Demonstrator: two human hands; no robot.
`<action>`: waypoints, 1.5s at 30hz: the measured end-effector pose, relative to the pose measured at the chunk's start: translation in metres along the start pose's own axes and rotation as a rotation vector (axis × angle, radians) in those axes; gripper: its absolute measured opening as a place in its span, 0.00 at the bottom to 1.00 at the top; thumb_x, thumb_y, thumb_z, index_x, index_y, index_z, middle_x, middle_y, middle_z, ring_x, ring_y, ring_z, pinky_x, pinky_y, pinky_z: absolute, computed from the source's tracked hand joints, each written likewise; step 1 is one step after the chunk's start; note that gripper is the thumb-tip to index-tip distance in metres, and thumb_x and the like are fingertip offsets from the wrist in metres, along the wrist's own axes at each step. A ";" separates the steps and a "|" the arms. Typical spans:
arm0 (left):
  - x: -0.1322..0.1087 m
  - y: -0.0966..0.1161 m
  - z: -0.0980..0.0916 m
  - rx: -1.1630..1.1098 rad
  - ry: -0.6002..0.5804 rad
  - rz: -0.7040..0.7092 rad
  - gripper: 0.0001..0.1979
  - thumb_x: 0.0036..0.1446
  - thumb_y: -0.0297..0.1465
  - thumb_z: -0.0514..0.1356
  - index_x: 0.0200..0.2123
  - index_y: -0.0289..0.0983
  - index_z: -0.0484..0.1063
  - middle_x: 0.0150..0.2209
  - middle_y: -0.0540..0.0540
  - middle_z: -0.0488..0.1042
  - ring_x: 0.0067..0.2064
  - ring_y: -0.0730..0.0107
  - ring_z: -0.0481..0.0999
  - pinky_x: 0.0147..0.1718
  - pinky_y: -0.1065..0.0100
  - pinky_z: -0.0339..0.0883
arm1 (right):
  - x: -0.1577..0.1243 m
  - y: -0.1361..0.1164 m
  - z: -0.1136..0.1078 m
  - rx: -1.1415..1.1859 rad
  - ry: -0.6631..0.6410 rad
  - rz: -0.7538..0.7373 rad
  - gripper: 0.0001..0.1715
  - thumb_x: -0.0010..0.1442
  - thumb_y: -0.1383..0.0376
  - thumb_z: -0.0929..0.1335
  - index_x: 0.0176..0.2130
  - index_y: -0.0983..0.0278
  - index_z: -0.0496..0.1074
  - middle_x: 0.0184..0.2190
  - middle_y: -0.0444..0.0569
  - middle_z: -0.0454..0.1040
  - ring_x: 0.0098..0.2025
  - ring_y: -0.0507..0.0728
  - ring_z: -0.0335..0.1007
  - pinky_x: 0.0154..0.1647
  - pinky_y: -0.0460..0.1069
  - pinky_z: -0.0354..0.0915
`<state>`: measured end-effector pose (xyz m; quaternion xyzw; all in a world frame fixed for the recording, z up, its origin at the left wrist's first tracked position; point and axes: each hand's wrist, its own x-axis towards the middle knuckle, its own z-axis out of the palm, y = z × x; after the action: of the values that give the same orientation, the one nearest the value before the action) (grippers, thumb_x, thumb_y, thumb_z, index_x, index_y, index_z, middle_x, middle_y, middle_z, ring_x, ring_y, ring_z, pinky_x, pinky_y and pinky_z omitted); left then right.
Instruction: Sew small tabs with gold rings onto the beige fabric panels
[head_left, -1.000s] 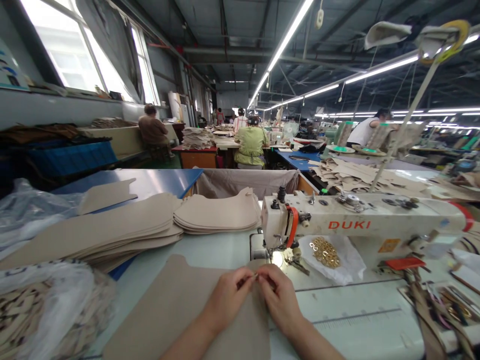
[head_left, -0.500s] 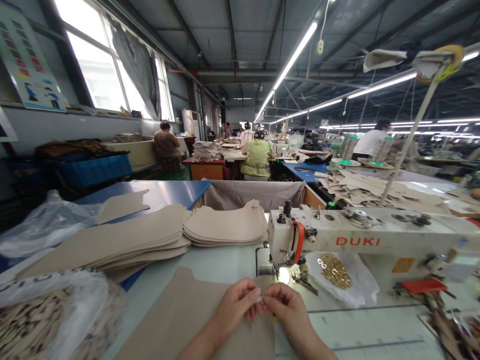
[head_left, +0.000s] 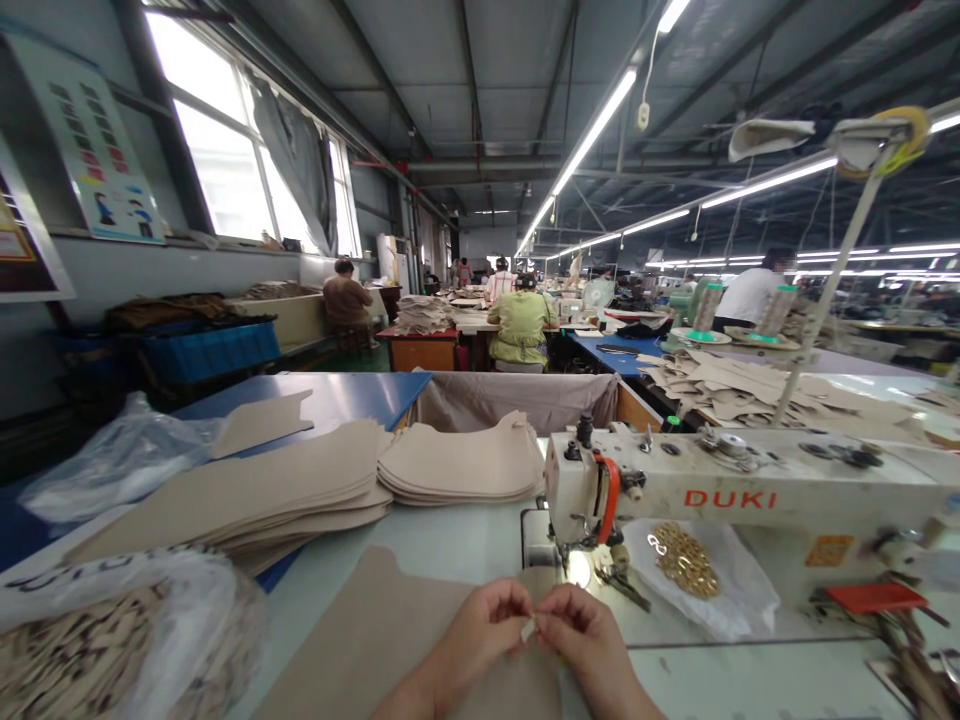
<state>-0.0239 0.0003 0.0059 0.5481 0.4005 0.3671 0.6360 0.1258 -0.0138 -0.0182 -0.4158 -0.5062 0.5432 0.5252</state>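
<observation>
Both hands meet above a beige fabric panel (head_left: 375, 620) that lies in front of the sewing machine (head_left: 675, 470). Between the fingertips shows a small light fabric strip (head_left: 528, 629), with a tiny gold-coloured spot at its top that is too small to make out. My left hand (head_left: 491, 630) pinches the strip from the left. From the right, my right hand (head_left: 581, 630) pinches it too, its fingertips close to the left ones. Just right of the hands, a pile of gold metal rings (head_left: 686, 562) sits on a white plastic bag (head_left: 742, 600) under the machine's arm.
Stacked beige panels (head_left: 300, 470) lie behind the hands, on the left. A plastic bag of fabric strips (head_left: 90, 640) stands at the near left. Small scissors-like metal snips (head_left: 626, 588) lie by the needle. Several people sit further back, one in a green top (head_left: 523, 325).
The view has tilted up slightly and turned a little left. My fingers have shifted on the small strip, which now shows more clearly between them.
</observation>
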 end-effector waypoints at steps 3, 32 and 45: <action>-0.001 -0.001 -0.002 0.015 -0.027 -0.006 0.11 0.41 0.35 0.63 0.24 0.35 0.64 0.22 0.52 0.69 0.24 0.75 0.64 0.25 0.72 0.55 | -0.001 -0.001 0.002 0.020 -0.025 -0.036 0.22 0.44 0.48 0.73 0.24 0.63 0.70 0.18 0.44 0.70 0.22 0.54 0.67 0.25 0.47 0.62; -0.008 0.013 0.003 0.280 0.179 0.112 0.06 0.42 0.32 0.61 0.21 0.36 0.68 0.24 0.50 0.73 0.28 0.70 0.71 0.31 0.69 0.65 | -0.013 -0.022 -0.006 -0.445 0.033 -0.336 0.07 0.54 0.68 0.67 0.25 0.63 0.73 0.26 0.45 0.74 0.30 0.52 0.68 0.31 0.45 0.63; -0.007 0.011 0.007 0.201 0.176 0.134 0.08 0.43 0.34 0.62 0.25 0.37 0.67 0.24 0.52 0.70 0.28 0.71 0.70 0.31 0.70 0.65 | -0.012 -0.021 -0.003 -0.405 0.071 -0.287 0.08 0.54 0.66 0.68 0.24 0.63 0.71 0.25 0.44 0.72 0.29 0.52 0.66 0.30 0.45 0.61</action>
<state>-0.0207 -0.0074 0.0179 0.6000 0.4520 0.4136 0.5145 0.1335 -0.0268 0.0015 -0.4556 -0.6397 0.3354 0.5203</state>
